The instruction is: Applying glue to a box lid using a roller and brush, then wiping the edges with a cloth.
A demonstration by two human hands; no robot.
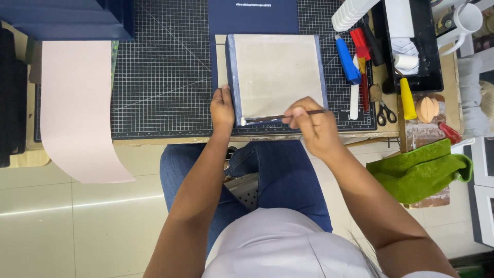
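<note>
Pinching a thin brush (pixel 285 117) between thumb and fingertips, the right hand (pixel 309 121) rests at the 5 o'clock corner of a grey board panel (pixel 278 77) edged in blue. The brush lies nearly level along the panel's near edge, its pale tip pointing toward 9 o'clock and touching the panel's near left corner. The left hand (pixel 222 109) sits just beside that corner, fingers curled together and pressed down against the panel's left edge, holding nothing.

The panel lies on a dark gridded cutting mat (pixel 164 77) that covers the desk (pixel 329 138). At 12 o'clock from the panel a dark blue sheet (pixel 253 16) touches its far edge. Toward 3 o'clock lie a blue-handled tool (pixel 348 61), a red tool (pixel 360 44), scissors (pixel 383 110) and a yellow cone-shaped piece (pixel 406 99), with a black tray (pixel 411 46) beyond them. A green cloth (pixel 419 172) hangs at 4 o'clock, off the desk edge. Well apart at 9 o'clock, a long pink paper strip (pixel 77 108) drapes over the near edge.
</note>
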